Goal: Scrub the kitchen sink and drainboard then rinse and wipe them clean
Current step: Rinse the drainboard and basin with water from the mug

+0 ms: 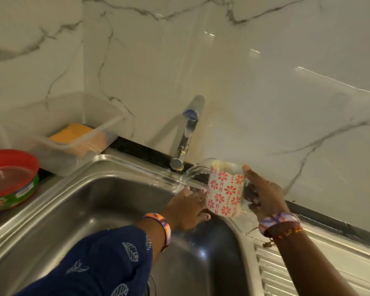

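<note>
The steel sink (90, 212) fills the lower middle, with the ribbed drainboard (308, 272) to its right. My right hand (263, 195) grips a white mug with red flowers (224, 195) by its handle and tilts it, so water pours onto the sink's back rim near the tap base. My left hand (188, 207) lies flat with straight fingers on the wet back rim, right under the poured water. Both wrists wear bracelets.
A chrome tap (186, 135) rises behind the sink. At the back left stands a clear plastic box (60, 129) with an orange sponge (77, 133) inside. A red-lidded green tub (11, 180) sits at far left. A marble wall lies behind.
</note>
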{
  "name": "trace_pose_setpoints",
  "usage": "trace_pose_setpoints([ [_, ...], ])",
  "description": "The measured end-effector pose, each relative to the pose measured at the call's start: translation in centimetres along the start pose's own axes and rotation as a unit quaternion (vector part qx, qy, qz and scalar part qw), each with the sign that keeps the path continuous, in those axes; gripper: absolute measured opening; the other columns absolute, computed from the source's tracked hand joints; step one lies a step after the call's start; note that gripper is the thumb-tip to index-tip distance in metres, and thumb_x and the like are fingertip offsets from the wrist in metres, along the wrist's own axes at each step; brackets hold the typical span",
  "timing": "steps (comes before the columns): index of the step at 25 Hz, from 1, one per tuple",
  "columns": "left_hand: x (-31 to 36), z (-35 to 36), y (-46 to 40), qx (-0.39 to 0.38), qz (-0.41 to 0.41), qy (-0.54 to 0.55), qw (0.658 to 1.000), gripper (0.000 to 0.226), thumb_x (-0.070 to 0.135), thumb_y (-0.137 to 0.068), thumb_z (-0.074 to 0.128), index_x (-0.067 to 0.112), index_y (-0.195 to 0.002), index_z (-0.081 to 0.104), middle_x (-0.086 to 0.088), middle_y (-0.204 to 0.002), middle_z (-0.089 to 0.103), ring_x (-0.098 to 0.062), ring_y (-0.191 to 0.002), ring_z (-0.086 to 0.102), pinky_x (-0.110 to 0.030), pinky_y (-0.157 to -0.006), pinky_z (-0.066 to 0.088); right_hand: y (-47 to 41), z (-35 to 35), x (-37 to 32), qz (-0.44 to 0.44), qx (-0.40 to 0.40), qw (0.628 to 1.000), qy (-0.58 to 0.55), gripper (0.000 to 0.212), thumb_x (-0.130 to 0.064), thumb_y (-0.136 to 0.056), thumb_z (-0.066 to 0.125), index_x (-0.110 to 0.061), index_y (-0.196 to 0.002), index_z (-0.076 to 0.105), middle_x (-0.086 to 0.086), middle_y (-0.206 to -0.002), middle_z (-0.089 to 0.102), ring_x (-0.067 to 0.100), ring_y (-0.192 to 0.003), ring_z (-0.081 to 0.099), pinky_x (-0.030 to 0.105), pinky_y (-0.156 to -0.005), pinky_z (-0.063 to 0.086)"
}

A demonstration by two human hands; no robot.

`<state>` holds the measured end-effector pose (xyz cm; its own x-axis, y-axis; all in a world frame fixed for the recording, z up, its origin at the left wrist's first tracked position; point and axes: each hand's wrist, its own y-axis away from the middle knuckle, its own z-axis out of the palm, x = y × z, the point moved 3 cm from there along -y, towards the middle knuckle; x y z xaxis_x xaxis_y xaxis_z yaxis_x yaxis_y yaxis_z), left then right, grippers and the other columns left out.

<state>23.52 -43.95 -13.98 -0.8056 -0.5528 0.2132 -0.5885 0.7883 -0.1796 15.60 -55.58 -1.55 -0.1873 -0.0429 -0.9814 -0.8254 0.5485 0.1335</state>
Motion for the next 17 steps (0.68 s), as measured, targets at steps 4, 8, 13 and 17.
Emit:
trace_pose_setpoints([
  [4,-5.8,-0.9,3.8,-0.004,-0.069,-0.093,0.993,0.058,0.042,-0.100,0.027,0.026,-0.151,0.004,0.000,-0.159,-0.007,-0.020,-0.147,-0.006,-0.048,-0.118,-0.001,0.0,0.4,-0.3,-0.005,-0.015,0.998,-0.065,0.043,-0.051,-0.055,0.070,-0.013,-0.073,0.060,0.002,-0.067,0.060,0.012,-0.058,0.051,0.026,-0.058,0.045],
  [8,-10.8,-2.6,7.7,-0.022,-0.164,-0.106,0.981,0.058,0.044,-0.100,0.025,0.031,-0.150,-0.003,-0.002,-0.157,-0.017,-0.022,-0.146,-0.012,-0.046,-0.116,-0.006,0.4,1.1,-1.1,-0.039,0.031,0.987,0.150,0.031,-0.034,-0.084,0.064,-0.008,-0.069,0.056,0.005,-0.067,0.054,0.018,-0.060,0.046,0.029,-0.062,0.037],
  [13,-13.2,-3.9,10.2,-0.024,-0.238,-0.099,0.966,0.060,0.046,-0.100,0.021,0.027,-0.150,-0.006,0.000,-0.158,-0.012,-0.020,-0.146,-0.006,-0.048,-0.116,0.000,-0.3,5.6,0.3,-0.050,0.001,0.963,0.265,0.035,-0.036,-0.084,0.064,-0.001,-0.083,0.062,0.013,-0.081,0.063,0.020,-0.061,0.052,0.034,-0.068,0.038],
  [17,-14.4,-4.8,11.8,-0.025,-0.305,-0.100,0.947,0.065,0.048,-0.099,0.022,0.018,-0.151,-0.003,-0.002,-0.159,-0.007,-0.022,-0.147,-0.002,-0.047,-0.117,0.004,0.4,10.8,0.3,-0.095,-0.056,0.964,0.243,0.034,-0.035,-0.083,0.065,-0.002,-0.088,0.063,0.011,-0.087,0.063,0.017,-0.064,0.054,0.026,-0.058,0.040],
])
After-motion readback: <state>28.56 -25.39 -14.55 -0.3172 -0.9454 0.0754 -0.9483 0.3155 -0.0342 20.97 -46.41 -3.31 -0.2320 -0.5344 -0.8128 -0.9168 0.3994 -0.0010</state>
